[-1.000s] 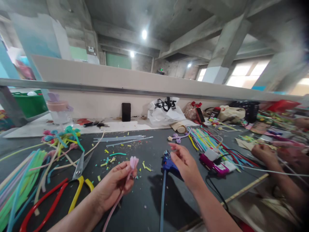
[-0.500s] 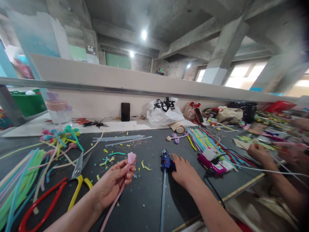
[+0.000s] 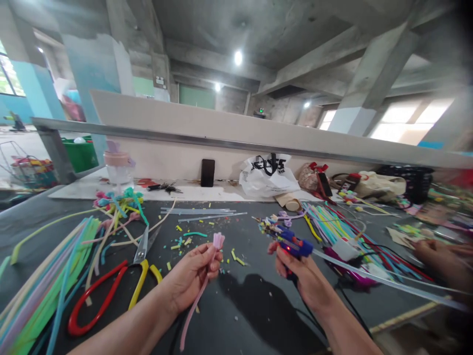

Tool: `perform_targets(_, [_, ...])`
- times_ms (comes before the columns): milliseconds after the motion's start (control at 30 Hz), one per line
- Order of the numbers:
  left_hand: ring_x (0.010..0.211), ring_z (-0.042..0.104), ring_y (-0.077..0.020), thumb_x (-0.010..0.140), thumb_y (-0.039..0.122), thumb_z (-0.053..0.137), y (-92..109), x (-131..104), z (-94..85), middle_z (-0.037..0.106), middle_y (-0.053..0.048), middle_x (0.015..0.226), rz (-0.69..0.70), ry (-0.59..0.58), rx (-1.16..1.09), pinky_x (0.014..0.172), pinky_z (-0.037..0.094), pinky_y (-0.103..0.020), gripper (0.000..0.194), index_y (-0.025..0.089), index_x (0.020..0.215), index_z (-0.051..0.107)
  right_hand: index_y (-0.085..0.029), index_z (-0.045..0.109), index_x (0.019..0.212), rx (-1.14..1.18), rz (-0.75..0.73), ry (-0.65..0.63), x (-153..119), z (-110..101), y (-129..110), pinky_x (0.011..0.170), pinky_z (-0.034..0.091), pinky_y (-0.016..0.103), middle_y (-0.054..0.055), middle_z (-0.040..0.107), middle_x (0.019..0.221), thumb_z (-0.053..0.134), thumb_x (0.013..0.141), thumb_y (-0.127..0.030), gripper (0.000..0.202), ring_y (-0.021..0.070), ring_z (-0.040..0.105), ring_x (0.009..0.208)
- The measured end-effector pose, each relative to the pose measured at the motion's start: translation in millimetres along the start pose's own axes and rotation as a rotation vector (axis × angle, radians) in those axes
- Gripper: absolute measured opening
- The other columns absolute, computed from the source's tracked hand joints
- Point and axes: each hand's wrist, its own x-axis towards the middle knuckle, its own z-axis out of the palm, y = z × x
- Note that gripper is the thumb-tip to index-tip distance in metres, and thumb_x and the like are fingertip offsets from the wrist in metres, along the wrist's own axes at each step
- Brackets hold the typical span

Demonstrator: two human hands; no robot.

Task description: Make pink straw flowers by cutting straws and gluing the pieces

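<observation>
My left hand (image 3: 197, 270) pinches a pink pipe cleaner (image 3: 219, 240) just below its bunched top, and the stem hangs down below the fingers. In my right hand (image 3: 303, 271) is a blue glue gun (image 3: 293, 242), raised off the table, its messy nozzle end pointing left toward the pink bunch but apart from it. A long clear glue stick (image 3: 369, 273) runs out of the gun's back to the right. Scissors with red and yellow handles (image 3: 107, 301) lie left of my left hand, blades apart.
Pipe cleaners (image 3: 55, 276) lie at the left and more (image 3: 332, 224) at the right. A pink-lidded bottle (image 3: 118, 167), a phone (image 3: 207, 172) and a white bag (image 3: 268, 177) stand along the back. A power strip (image 3: 351, 273) and another person's hand (image 3: 432, 254) are at the right.
My right hand has taken hold of the glue gun, lifted it and turned its nozzle to the left. My left hand still holds the pink pipe cleaner. The whole view has shifted left.
</observation>
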Motion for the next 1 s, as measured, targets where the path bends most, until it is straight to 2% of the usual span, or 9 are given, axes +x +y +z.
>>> perform_targets(67, [0.054, 0.04, -0.0024, 0.082, 0.02, 0.055, 1.1, 0.8, -0.9, 0.05, -0.003, 0.076, 0.022, 0.008, -0.001, 0.046, 0.032, -0.014, 0.012, 0.01, 0.089, 0.057, -0.015, 0.059, 0.097, 0.305, -0.006, -0.101, -12.6, 11.5, -8.1, 0.056, 0.038, 0.025, -0.001, 0.054, 0.055, 0.046, 0.084, -0.045, 0.035, 0.013, 0.049, 0.054])
perform_targets(167, [0.052, 0.04, -0.0021, 0.081, 0.018, 0.056, 2.6, 1.5, -2.3, 0.049, -0.002, 0.075, 0.049, 0.029, 0.012, 0.045, 0.032, -0.013, 0.01, 0.011, 0.087, 0.057, -0.015, 0.061, 0.091, 0.438, 0.015, -0.197, -27.1, 26.5, -19.9, 0.056, 0.036, 0.025, -0.002, 0.053, 0.053, 0.055, 0.08, -0.044, 0.031, 0.011, 0.047, 0.05])
perform_targets(300, [0.051, 0.039, -0.0011, 0.079, 0.015, 0.057, 3.2, 0.8, -1.2, 0.049, -0.001, 0.075, 0.075, 0.028, -0.008, 0.045, 0.031, -0.012, 0.013, 0.012, 0.091, 0.058, -0.017, 0.062, 0.089, 0.404, 0.075, -0.199, -37.0, 37.6, -30.9, 0.047, 0.035, 0.023, -0.001, 0.055, 0.058, 0.059, 0.074, -0.049, 0.036, 0.0078, 0.042, 0.041])
perform_targets(500, [0.052, 0.039, -0.0004, 0.079, 0.012, 0.057, 2.0, -0.7, 2.9, 0.047, 0.0, 0.075, 0.076, -0.007, -0.078, 0.045, 0.031, -0.011, 0.016, 0.012, 0.095, 0.059, -0.018, 0.058, 0.073, 0.311, 0.222, -0.136, -41.4, 55.0, -36.1, 0.038, 0.033, 0.02, -0.007, 0.042, 0.039, 0.063, 0.065, -0.058, 0.041, 0.0071, 0.038, 0.034])
perform_targets(700, [0.052, 0.04, -0.0006, 0.08, 0.012, 0.056, 0.5, 0.2, 1.0, 0.047, 0.0, 0.074, 0.087, -0.018, -0.069, 0.046, 0.031, -0.012, 0.016, 0.012, 0.095, 0.059, -0.02, 0.05, 0.059, 0.306, 0.194, -0.058, -38.5, 68.9, -34.2, 0.032, 0.03, 0.019, -0.008, 0.037, 0.032, 0.065, 0.06, -0.061, 0.043, 0.0065, 0.034, 0.028])
perform_targets(867, [0.052, 0.039, -0.0007, 0.08, 0.013, 0.056, -0.3, -0.2, 1.0, 0.047, 0.0, 0.074, 0.095, -0.027, -0.048, 0.046, 0.031, -0.012, 0.014, 0.012, 0.094, 0.059, -0.02, 0.052, 0.061, 0.311, 0.235, -0.048, -38.7, 70.3, -36.1, 0.032, 0.029, 0.019, -0.009, 0.038, 0.033, 0.067, 0.061, -0.054, 0.038, 0.006, 0.033, 0.027])
perform_targets(1000, [0.053, 0.039, -0.001, 0.08, 0.013, 0.056, 0.4, -0.6, 0.7, 0.047, 0.0, 0.075, 0.088, -0.023, -0.044, 0.046, 0.031, -0.012, 0.013, 0.012, 0.093, 0.058, -0.02, 0.05, 0.06, 0.306, 0.253, -0.036, -38.9, 72.5, -35.3, 0.031, 0.029, 0.019, -0.009, 0.037, 0.032, 0.067, 0.06, -0.056, 0.04, 0.0062, 0.033, 0.026])
